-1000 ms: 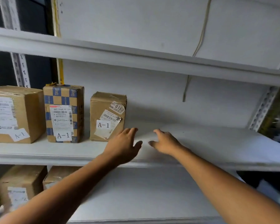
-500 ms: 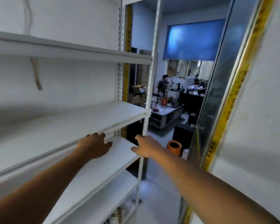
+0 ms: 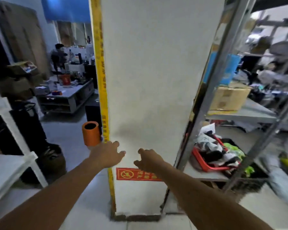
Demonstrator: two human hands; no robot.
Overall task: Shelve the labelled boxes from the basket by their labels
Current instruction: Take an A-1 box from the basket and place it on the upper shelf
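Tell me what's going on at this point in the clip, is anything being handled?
Nothing is being handled right now. Both hands are empty and open: the left hand and right hand reach out in front of a white pillar with a yellow strip along its edge. A red basket of mixed items sits on the metal rack to the right, not yet touched. No labelled box is in either hand.

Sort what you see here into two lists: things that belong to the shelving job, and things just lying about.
Job:
left hand, empty
right hand, empty
red basket

Lying about:
orange tube
white pillar
red sign
cardboard box
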